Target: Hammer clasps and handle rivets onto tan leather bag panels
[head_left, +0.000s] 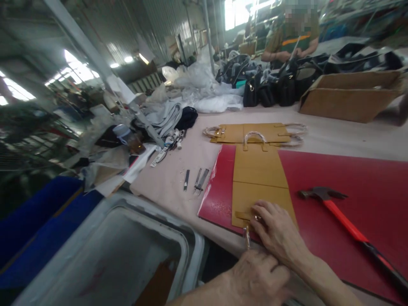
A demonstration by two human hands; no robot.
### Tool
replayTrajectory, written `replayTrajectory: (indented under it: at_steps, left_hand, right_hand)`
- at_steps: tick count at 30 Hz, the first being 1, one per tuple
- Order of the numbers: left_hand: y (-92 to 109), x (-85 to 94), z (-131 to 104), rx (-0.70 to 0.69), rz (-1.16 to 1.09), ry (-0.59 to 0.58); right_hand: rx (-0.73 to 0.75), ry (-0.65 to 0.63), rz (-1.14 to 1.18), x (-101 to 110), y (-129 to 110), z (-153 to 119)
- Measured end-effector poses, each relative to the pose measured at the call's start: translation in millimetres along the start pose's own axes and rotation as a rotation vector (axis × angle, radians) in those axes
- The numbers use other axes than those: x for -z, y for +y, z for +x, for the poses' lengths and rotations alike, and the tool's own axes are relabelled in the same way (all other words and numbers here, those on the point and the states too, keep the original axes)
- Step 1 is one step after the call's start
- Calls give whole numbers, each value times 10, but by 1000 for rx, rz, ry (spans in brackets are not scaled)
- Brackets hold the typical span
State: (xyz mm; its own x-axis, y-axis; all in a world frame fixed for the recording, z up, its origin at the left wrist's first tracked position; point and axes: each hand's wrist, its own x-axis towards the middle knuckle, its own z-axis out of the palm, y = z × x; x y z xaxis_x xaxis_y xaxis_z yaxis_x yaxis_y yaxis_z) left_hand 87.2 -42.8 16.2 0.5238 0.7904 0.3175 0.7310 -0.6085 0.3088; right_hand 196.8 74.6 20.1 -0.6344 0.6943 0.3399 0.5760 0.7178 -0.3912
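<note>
A long tan panel (pixel 259 170) lies over the red board, with a plastic-wrapped handle (pixel 255 137) at its far end. At its near edge, my right hand (pixel 272 225) is closed, fingers pressed on a small tan strap (pixel 242 215) beside a shiny metal piece (pixel 257 218). Below it, past the table edge, my left hand (pixel 255 272) is closed around the lower end of a plastic-wrapped handle (pixel 247 238) that hangs from the panel. The fingertips of my left hand are partly hidden.
A hammer (pixel 347 221) lies on the red board (pixel 360 178). Metal tools (pixel 200 180) sit left of it. More tan panels (pixel 248 129) lie behind. Beyond are a cardboard box (pixel 347 100), dark bags (pixel 270 91) and a person (pixel 295 46). A grey bin (pixel 188 242) stands lower left.
</note>
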Motion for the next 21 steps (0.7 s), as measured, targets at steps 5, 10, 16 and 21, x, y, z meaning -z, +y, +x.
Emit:
replayTrajectory:
  at_steps: [5,10,16,21]
  left_hand:
    - [-437,382,-203,286,-48,265]
    - [-1492,936,-441,1112,131,284]
    - [-2468,1275,-590,1426,179,67]
    - [-2784,1249,-543,1490,77,-104]
  right_hand:
    - [22,-20,22,-132,63,-34]
    - [43,-5,38,-142,109,-45]
    - [26,-19,45,-146,83,-48]
    - [-7,-65,64,-73,13,-39]
